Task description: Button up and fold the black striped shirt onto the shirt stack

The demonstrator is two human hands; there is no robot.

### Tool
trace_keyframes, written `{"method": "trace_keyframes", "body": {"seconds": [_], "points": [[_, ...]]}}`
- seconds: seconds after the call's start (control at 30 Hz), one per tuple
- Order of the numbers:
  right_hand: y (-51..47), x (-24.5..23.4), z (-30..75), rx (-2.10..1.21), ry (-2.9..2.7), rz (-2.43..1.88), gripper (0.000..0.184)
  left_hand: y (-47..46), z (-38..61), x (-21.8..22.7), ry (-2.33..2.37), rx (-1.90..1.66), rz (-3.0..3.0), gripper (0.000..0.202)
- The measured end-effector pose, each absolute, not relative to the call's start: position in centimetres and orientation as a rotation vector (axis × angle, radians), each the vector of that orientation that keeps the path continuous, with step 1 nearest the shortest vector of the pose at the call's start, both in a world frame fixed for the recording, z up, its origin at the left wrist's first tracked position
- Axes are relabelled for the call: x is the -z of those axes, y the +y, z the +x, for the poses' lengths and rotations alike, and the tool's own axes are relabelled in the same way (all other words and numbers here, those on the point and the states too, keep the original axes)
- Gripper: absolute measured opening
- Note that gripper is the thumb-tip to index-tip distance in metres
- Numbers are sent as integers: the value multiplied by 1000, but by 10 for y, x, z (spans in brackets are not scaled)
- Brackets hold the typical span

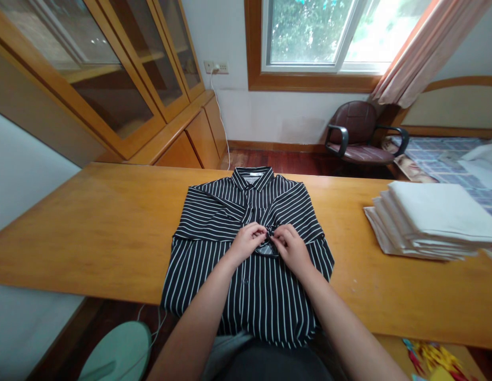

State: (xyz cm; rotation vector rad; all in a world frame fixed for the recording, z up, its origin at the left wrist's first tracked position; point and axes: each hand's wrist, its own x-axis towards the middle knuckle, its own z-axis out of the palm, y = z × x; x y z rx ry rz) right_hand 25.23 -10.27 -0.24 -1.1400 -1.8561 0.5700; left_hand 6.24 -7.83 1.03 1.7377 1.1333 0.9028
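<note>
A black shirt with white stripes [249, 286] lies front up on the wooden table [110, 227], collar toward the window, sleeves folded across the chest, hem hanging over the near edge. My left hand [248, 241] and my right hand [289, 246] meet at the middle of the shirt's front placket. Both pinch the fabric there, fingers curled, right at a small gap in the placket where a button is. The button itself is too small to make out.
A stack of folded white cloths [428, 219] sits on the table's right side. A brown armchair [359, 135] stands by the window, wooden glass-door cabinets [122, 79] along the left wall. A pale green round object [118, 352] is below the table's near edge.
</note>
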Motion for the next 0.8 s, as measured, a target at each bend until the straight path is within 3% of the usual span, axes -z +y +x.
{"method": "trace_keyframes", "body": {"seconds": [0.37, 0.57, 0.8], "points": [[-106, -3, 252, -554, -1853, -1214, 14, -80, 64, -5, 1170, -931, 1838, 9], [-105, -1, 251, -539, -1871, -1241, 5, -82, 66, -7, 1178, -919, 1895, 9], [-103, -2, 252, -580, -1848, -1214, 7, -81, 67, -8, 1202, -924, 1861, 9]]}}
